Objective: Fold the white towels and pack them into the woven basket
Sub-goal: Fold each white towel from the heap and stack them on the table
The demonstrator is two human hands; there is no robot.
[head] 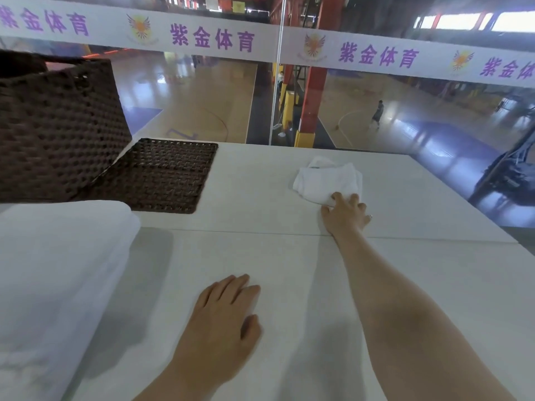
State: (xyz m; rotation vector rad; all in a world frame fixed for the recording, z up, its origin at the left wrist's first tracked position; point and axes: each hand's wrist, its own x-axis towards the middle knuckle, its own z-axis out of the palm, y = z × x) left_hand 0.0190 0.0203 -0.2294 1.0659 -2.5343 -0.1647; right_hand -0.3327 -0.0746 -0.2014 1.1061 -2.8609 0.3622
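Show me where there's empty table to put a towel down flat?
Bare table lies between the basket lid and the small towel under the right hand. More sits between the left hand and that lid. The left side is crowded: basket and big towel.

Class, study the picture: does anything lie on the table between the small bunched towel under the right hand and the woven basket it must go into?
Nothing visible blocks it. The right hand touches the small towel; bare table runs left to the woven basket. Only the basket's flat lid lies beside the basket.
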